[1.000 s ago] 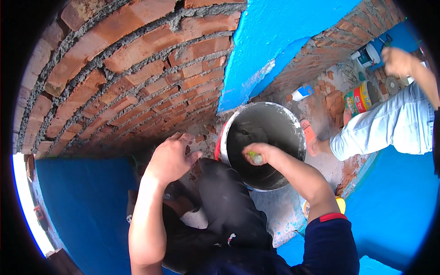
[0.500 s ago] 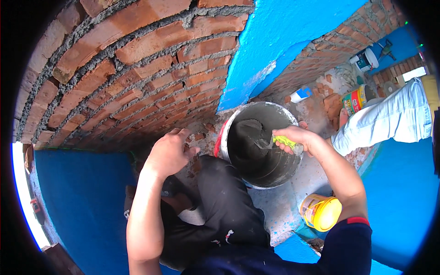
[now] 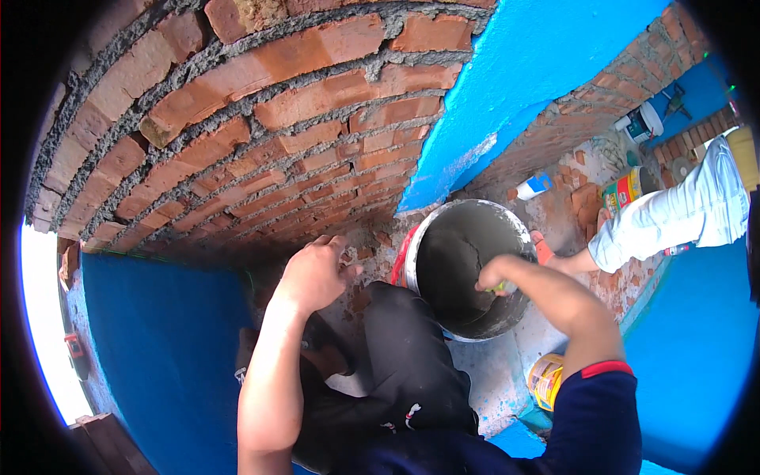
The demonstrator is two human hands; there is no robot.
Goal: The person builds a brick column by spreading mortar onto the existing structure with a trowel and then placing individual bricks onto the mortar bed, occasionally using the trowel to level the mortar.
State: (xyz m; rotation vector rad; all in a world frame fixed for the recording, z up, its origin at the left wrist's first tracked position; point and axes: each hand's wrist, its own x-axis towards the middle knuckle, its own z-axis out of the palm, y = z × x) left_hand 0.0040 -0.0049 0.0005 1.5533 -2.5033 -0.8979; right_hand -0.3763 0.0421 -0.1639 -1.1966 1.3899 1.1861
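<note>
A large round bucket (image 3: 410, 265) with a pale, mortar-smeared rim stands before me, just beyond my knee. Wet grey mortar (image 3: 451, 257) lies inside it. My right hand (image 3: 507, 273) reaches over the bucket's right side, closed around the yellow-green handle (image 3: 498, 287) of a trowel. Only a bit of that handle shows; the blade is hidden below my hand, at the mortar. To the left of the bucket, my left hand (image 3: 317, 273) hovers with nothing in it, thumb apart and fingers loosely bent, near the foot of the brick wall (image 3: 277, 150).
A yellow tub (image 3: 545, 381) stands by my right elbow, partly covered by my sleeve. Another person's leg in light trousers (image 3: 681, 210) comes in from the right. Beyond are a red-and-yellow bucket (image 3: 620, 190), a blue-and-white container (image 3: 534, 186), a white bucket (image 3: 643, 121) and broken bricks (image 3: 586, 204).
My right hand has turned over and moved lower into the bucket with the trowel, hiding most of its handle. The whole view has shifted a little. My left hand keeps much the same pose.
</note>
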